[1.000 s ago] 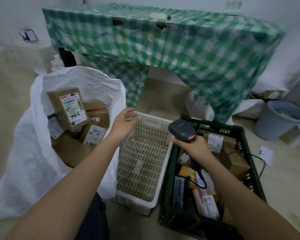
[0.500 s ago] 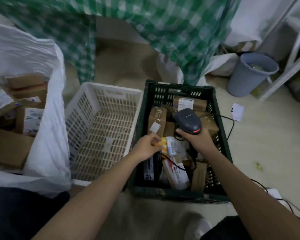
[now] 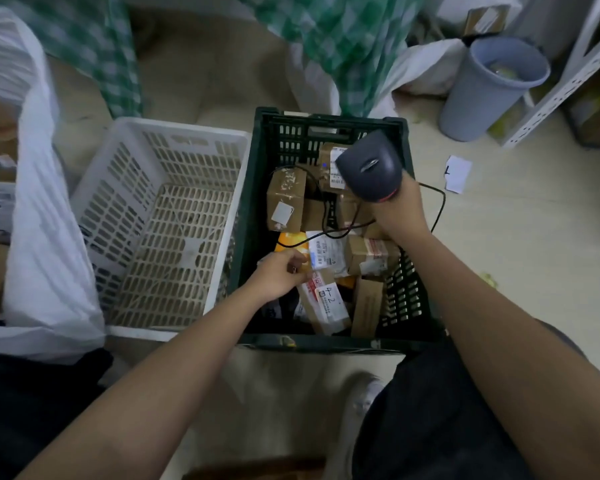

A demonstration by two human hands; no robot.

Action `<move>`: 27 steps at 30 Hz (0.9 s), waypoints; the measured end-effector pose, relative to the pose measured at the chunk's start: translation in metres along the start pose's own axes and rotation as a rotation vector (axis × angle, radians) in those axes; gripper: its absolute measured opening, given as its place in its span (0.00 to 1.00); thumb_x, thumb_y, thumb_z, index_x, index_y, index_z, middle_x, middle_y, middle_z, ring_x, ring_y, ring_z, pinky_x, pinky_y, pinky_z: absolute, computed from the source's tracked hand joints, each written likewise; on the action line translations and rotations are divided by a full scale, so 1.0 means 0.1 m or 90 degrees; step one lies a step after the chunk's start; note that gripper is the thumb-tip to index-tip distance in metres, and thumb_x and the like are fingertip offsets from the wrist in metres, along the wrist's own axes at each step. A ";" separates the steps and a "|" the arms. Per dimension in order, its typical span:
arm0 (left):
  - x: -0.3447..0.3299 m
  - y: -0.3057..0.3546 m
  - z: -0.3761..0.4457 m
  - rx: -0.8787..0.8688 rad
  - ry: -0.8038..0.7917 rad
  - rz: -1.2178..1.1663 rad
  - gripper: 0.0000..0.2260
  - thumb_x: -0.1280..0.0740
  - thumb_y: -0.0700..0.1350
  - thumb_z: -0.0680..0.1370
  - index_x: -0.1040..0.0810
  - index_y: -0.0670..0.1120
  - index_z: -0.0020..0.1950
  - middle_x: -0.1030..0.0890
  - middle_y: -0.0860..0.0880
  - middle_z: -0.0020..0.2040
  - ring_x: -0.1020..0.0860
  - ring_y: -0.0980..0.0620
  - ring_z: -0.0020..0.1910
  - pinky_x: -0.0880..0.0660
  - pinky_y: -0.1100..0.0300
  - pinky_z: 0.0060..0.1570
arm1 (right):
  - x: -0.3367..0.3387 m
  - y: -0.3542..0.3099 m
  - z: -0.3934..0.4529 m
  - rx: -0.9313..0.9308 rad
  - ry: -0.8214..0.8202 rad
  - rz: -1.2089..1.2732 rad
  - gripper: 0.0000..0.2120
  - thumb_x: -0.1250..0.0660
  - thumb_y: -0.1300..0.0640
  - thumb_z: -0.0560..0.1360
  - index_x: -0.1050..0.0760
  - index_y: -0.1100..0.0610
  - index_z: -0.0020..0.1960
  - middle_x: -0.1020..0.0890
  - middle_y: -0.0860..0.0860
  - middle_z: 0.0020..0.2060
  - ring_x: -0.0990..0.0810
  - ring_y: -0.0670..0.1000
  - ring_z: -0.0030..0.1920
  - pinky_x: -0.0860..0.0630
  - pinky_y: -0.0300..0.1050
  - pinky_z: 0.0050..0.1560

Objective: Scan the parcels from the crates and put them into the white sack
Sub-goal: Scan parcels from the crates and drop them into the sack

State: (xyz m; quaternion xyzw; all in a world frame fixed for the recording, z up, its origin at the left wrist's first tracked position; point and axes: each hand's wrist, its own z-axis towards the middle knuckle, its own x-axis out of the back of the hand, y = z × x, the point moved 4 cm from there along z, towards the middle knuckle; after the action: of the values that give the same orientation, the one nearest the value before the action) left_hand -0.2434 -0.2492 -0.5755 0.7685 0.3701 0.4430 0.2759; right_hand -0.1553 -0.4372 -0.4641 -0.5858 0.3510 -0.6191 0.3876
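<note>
Two crates sit on the floor: white crate [image 3: 160, 237] holds no parcels, green crate [image 3: 326, 140] holds many. Left hand [image 3: 281, 275] pinches the orange packet [image 3: 288, 241] among them. Right hand [image 3: 400, 211] is wrapped round the scanner [image 3: 369, 168]. Packet looks light and soft; judged best held by its edge, label up. White sack [image 3: 45, 237] stands left, open.
</note>
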 end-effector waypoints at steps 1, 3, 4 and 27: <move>-0.02 0.00 0.00 -0.001 0.001 0.007 0.18 0.29 0.46 0.76 0.26 0.44 0.64 0.23 0.48 0.57 0.25 0.51 0.56 0.27 0.57 0.59 | -0.03 0.06 -0.02 -0.019 -0.060 -0.053 0.11 0.27 0.65 0.72 0.24 0.58 0.53 0.19 0.49 0.45 0.21 0.40 0.42 0.26 0.40 0.43; -0.09 -0.03 0.03 -0.008 0.003 0.027 0.17 0.29 0.45 0.76 0.25 0.43 0.62 0.22 0.48 0.56 0.25 0.52 0.54 0.27 0.59 0.56 | -0.14 0.18 -0.08 -0.054 -0.186 -0.097 0.13 0.24 0.61 0.71 0.22 0.59 0.53 0.17 0.52 0.46 0.18 0.49 0.45 0.21 0.48 0.45; -0.13 -0.05 0.06 -0.013 0.000 0.037 0.17 0.28 0.45 0.75 0.24 0.43 0.62 0.22 0.48 0.55 0.25 0.52 0.53 0.28 0.61 0.54 | -0.19 0.22 -0.12 -0.062 -0.236 -0.118 0.14 0.23 0.58 0.69 0.21 0.59 0.53 0.16 0.52 0.46 0.18 0.51 0.47 0.21 0.50 0.49; -0.57 -0.10 0.77 -0.278 -0.330 0.651 0.44 0.27 0.43 0.73 0.52 0.53 0.79 0.50 0.50 0.79 0.48 0.47 0.76 0.41 0.51 0.71 | -0.61 0.90 0.51 -0.138 -0.332 -0.188 0.27 0.22 0.43 0.66 0.21 0.57 0.58 0.17 0.54 0.52 0.20 0.53 0.54 0.23 0.51 0.58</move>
State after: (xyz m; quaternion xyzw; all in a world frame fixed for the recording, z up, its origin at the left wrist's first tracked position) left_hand -0.1974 -0.2974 -0.6456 0.8574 -0.2240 0.3833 0.2604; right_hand -0.0973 -0.4230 -0.5684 -0.8075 0.2149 -0.4564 0.3057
